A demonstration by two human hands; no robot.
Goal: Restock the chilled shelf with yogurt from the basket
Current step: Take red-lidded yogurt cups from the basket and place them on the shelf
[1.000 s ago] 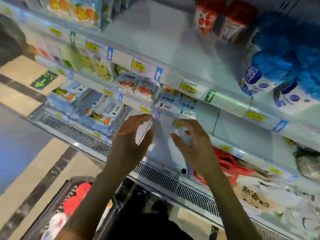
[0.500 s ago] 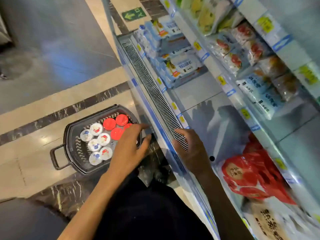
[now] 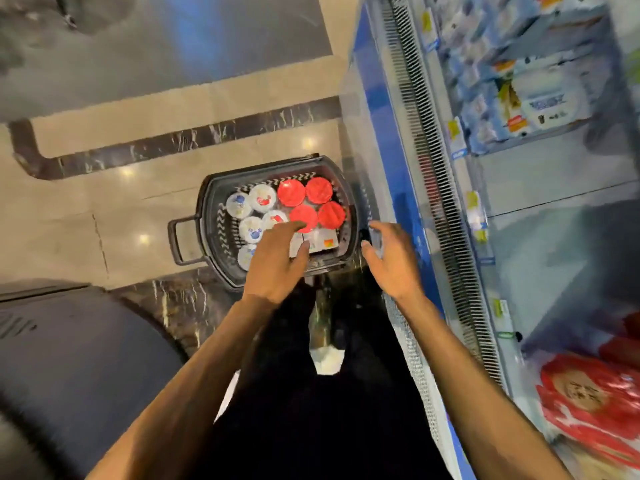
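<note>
Marble floor (image 3: 104, 216) (glossy), basket (image 3: 207, 216), chilled shelf (image 3: 554, 174)

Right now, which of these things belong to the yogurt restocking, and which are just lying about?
Part of the job:
- dark plastic basket
- red-lidded round cups
- white-lidded round cups
- bare grey chilled shelf
- left hand, open over the basket
- right hand, open near its rim

Just there:
- red plastic packets on the shelf
- blue-and-white cartons further along
- black vent grille

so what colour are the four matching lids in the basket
Red; the round red lids show best in the head view.
</note>
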